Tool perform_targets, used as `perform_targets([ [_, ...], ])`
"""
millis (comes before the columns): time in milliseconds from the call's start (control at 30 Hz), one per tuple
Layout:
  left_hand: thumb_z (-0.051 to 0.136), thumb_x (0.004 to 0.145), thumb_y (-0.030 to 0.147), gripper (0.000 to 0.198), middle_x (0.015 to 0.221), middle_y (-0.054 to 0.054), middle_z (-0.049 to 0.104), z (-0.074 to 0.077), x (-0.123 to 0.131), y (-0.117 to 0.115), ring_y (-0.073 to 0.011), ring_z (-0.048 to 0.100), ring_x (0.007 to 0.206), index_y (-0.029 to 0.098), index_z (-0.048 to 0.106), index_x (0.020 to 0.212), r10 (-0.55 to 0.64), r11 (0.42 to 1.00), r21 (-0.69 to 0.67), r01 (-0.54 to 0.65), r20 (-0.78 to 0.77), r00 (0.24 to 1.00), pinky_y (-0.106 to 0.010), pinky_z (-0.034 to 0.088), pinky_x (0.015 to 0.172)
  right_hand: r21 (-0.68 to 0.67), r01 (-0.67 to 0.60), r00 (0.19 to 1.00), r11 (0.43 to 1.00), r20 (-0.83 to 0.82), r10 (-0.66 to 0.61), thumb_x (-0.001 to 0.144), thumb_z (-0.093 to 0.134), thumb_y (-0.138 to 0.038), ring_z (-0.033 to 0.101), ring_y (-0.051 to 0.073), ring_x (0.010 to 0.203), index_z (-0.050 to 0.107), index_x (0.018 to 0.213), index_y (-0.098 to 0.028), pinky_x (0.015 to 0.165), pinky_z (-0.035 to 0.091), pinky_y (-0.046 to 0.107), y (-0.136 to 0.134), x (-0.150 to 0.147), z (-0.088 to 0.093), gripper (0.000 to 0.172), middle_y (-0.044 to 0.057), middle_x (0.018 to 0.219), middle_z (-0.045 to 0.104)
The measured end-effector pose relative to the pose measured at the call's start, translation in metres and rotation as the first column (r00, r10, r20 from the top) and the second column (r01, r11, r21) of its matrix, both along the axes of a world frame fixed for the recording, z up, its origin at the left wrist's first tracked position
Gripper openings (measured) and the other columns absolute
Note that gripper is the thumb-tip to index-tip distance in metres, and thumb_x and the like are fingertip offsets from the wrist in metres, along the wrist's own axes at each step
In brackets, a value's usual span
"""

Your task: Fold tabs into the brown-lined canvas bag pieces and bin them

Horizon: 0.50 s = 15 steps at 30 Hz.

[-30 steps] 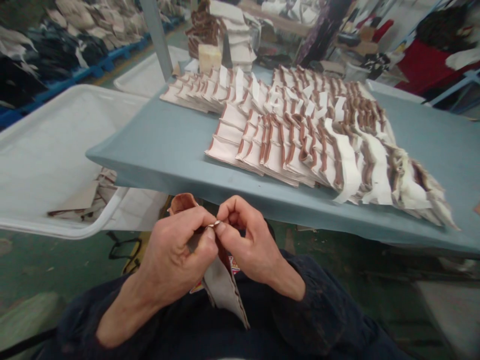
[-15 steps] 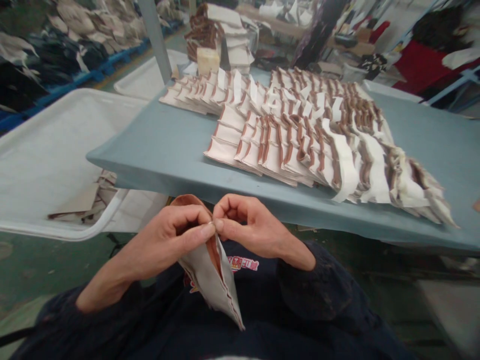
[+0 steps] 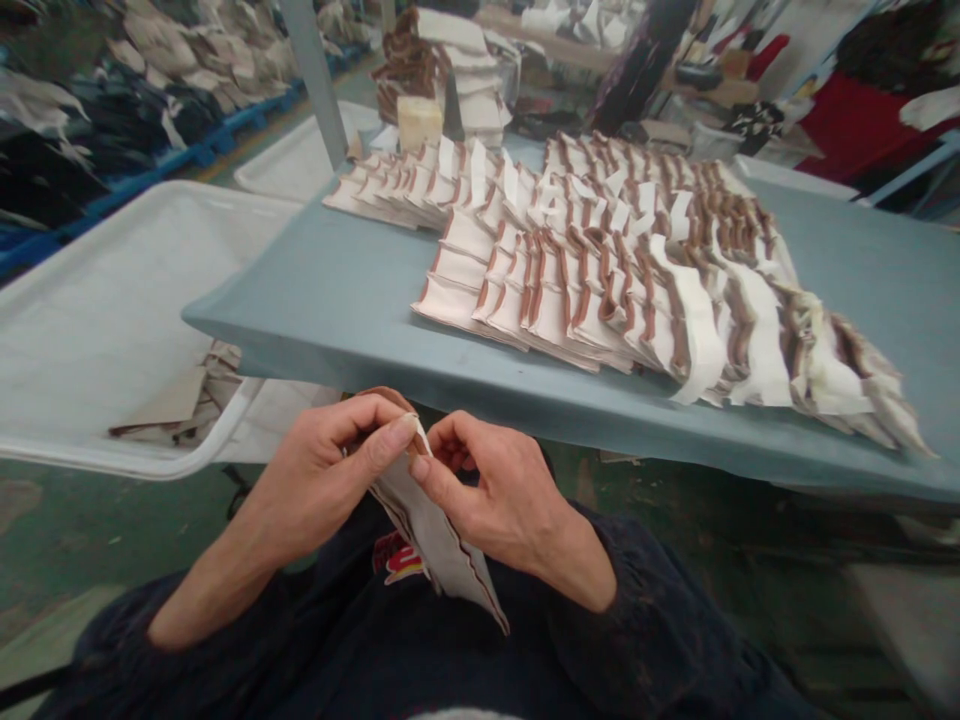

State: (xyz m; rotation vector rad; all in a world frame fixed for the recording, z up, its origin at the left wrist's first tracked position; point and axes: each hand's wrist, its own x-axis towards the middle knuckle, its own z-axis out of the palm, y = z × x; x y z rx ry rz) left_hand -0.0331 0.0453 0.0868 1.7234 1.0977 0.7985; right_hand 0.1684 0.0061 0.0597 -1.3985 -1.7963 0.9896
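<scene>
Between my hands, in front of my chest, hangs a pale fabric piece (image 3: 442, 545) with a brown inner side and dark edge lines. My left hand (image 3: 330, 475) pinches its top edge between thumb and forefinger. Just to the right, my right hand (image 3: 495, 485) has thumb and fingers closed on the same piece, a little lower along the edge. Its lower end tapers to a point and dangles free. Rows of similar white and brown fabric pieces (image 3: 525, 285) lie overlapped on the blue-grey table (image 3: 330, 300) beyond my hands.
At the left stands a white plastic tub (image 3: 97, 300) with some flat beige pieces (image 3: 180, 400) in it. A metal post (image 3: 315, 80) rises behind the table. Stacked fabric bundles (image 3: 472, 75) and a yellowish block (image 3: 420, 122) are at the back. Blue pallets with cloth heaps line the far left.
My right hand has slid down the fabric's edge, away from my left fingertips. The edge now shows between the hands, and the piece looks narrower and more closed.
</scene>
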Motion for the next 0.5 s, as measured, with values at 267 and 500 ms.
perform_targets([
  [267, 0.065, 0.103, 0.038, 0.035, 0.069, 0.001, 0.073, -0.005, -0.001, -0.003, -0.0172, 0.063, 0.064, 0.022, 0.074, 0.073, 0.023, 0.996, 0.092, -0.01, -0.148, 0.989, -0.026, 0.048, 0.063, 0.014, -0.043, 0.986, 0.999, -0.158, 0.045, 0.1, 0.066, -0.038, 0.047, 0.012, 0.061, 0.055, 0.076, -0.024, 0.061, 0.036, 0.027, 0.002, -0.008, -0.014, 0.03, -0.006, 0.067, 0.057],
  [500, 0.062, 0.098, 0.038, 0.04, 0.056, 0.003, 0.059, -0.004, 0.002, -0.008, -0.0156, 0.05, 0.056, 0.023, 0.062, 0.061, 0.082, 0.995, 0.062, -0.075, -0.123, 0.989, -0.027, 0.039, 0.054, 0.123, -0.023, 0.944, 0.992, -0.324, 0.062, 0.096, 0.066, -0.036, 0.045, 0.013, 0.057, 0.046, 0.073, -0.027, 0.058, 0.039, 0.028, 0.002, -0.02, -0.025, 0.032, -0.005, 0.064, 0.053],
])
